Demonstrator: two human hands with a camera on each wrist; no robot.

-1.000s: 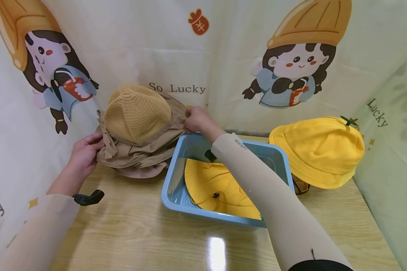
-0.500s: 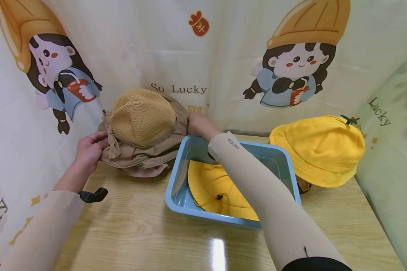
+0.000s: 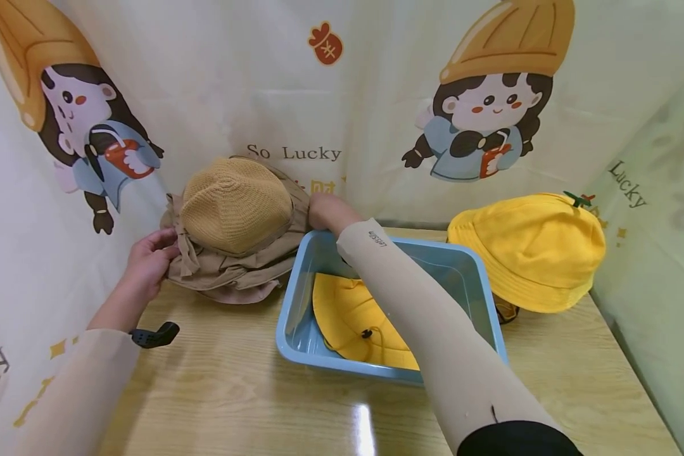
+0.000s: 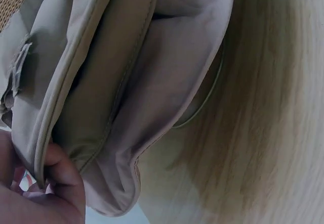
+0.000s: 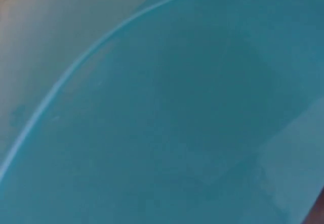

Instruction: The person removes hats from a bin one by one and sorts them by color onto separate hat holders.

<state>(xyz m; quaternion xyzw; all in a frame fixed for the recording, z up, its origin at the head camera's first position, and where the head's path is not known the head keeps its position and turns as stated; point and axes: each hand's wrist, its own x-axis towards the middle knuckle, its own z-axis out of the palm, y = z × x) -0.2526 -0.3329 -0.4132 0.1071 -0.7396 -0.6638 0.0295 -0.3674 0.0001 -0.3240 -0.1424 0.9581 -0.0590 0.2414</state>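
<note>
One tan sun hat [image 3: 236,209] with a knitted crown and a folded fabric brim [image 3: 247,271] sits at the back left of the table [image 3: 216,386], left of the blue bin [image 3: 353,368]. The left hand [image 3: 151,258] engages the brim's left side, near the bow [image 3: 188,254]; its thumb and fingers pinch the upper edge. Further layers of brown fabric lie below that edge; whether they belong to the same hat, I cannot tell. The right hand [image 3: 330,213] reaches over the bin's rear left corner and is positioned at the brim's right side. Its fingertips are hidden, so I cannot tell whether they grasp the fabric.

The bin contains a yellow hat [image 3: 339,316] fitted with a dark cord toggle [image 3: 367,334]; the right forearm partly covers it. To the right of the bin, a yellow bucket hat [image 3: 530,250] carries a green sprout ornament [image 3: 577,199] on its crown. A printed curtain [image 3: 376,82] hangs behind.
</note>
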